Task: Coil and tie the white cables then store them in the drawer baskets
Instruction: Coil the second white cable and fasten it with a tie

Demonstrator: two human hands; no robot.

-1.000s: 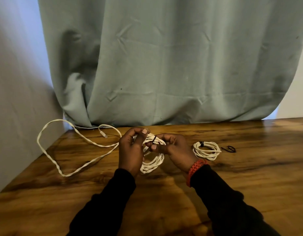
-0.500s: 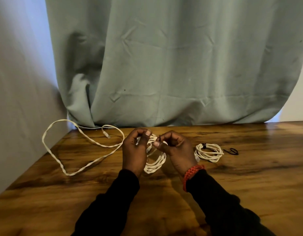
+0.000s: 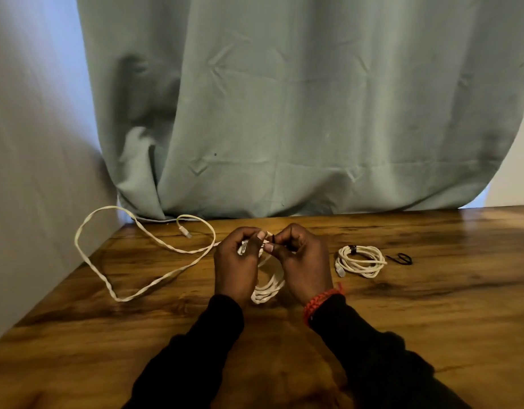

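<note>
Both hands pinch at the top of the coiled white braided cable: left hand and right hand fingers curled on it (black tie between fingertips), left of the tied white coil.

Both forearms in black sleeves reach forward over the desk and converge above its middle. The left hand and right hand sit side by side, backs up, knuckles raised, fingers curled inward so the tips nearly meet, pinching the coiled white cable between them
</note>
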